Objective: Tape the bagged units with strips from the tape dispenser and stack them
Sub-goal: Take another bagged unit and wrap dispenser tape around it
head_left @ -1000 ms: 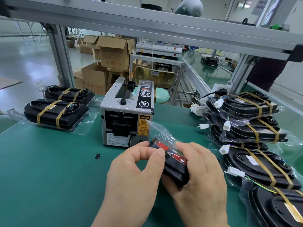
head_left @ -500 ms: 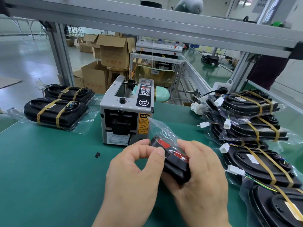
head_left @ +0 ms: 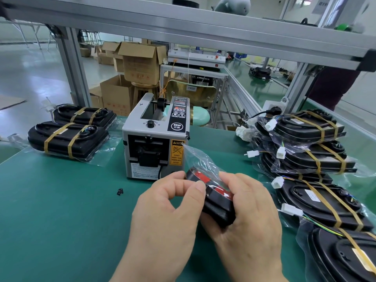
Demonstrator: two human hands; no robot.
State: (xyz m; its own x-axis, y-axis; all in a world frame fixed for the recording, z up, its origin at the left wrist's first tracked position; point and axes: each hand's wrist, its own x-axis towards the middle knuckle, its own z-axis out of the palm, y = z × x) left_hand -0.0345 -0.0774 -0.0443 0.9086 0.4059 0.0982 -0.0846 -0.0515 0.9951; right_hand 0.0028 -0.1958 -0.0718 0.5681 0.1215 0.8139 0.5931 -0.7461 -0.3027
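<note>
A small black unit with red patches sits in a clear bag [head_left: 215, 200], held above the green mat in front of the grey tape dispenser [head_left: 155, 143]. My left hand [head_left: 168, 216] pinches the unit's near-left edge between thumb and fingers. My right hand [head_left: 248, 220] grips it from the right and below. The bag's loose top sticks up toward the dispenser's caution label. Two taped black units [head_left: 67, 137] lie at the far left. Several taped, bagged units [head_left: 309, 147] are piled on the right.
A small black fragment [head_left: 120, 191] lies on the green mat [head_left: 61, 210] left of my hands. Aluminium frame posts [head_left: 73, 68] and a crossbar stand behind the bench. Cardboard boxes [head_left: 140, 64] and another bench are beyond.
Both hands stay on the bagged unit; they have shifted it only slightly, and my left fingers have opened a little around its edge.
</note>
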